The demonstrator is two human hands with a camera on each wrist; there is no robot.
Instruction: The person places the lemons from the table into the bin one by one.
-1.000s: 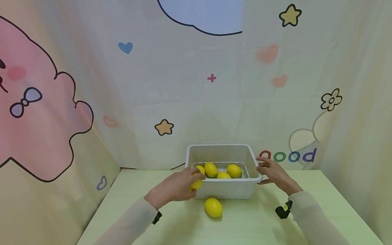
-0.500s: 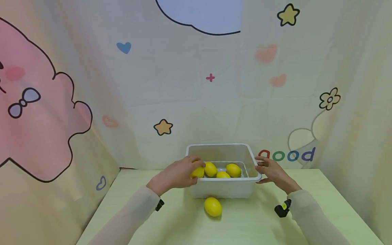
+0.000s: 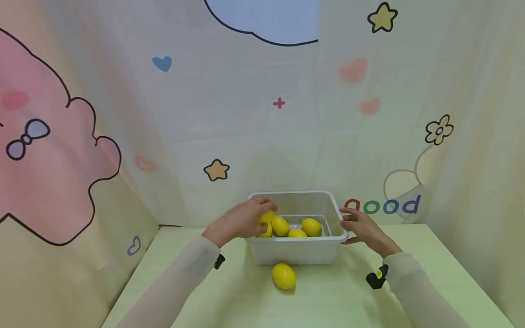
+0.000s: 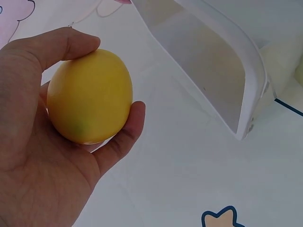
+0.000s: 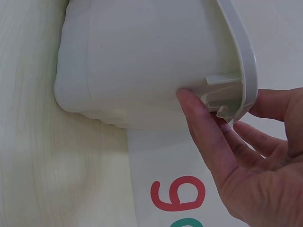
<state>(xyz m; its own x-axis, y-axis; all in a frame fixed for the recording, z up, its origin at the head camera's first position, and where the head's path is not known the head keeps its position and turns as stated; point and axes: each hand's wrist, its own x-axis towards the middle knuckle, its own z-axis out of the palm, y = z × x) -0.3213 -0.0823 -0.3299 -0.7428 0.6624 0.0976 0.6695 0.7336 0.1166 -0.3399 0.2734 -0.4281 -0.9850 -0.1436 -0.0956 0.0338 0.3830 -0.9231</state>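
Note:
In the head view, my left hand (image 3: 242, 218) is above the left side of a white plastic bin (image 3: 295, 250). It grips a yellow lemon (image 4: 90, 97), thumb on one side and curled fingers on the other in the left wrist view. Several more lemons (image 3: 311, 227) lie inside the bin. One lemon (image 3: 284, 276) rests on the table before its front wall. At the bin's right end my right hand (image 3: 365, 230) holds the rim (image 5: 250, 71), one finger against the outer wall and others under the edge.
A pale green wooden table (image 3: 328, 300) carries the bin near its back edge. Behind it hangs a printed cloth (image 3: 229, 114) with hearts, stars and letters, close to the bin's far wall.
My left hand has lifted its lemon from the bin's front left corner up and over the rim. The right hand keeps its place on the bin; the view has shifted slightly.

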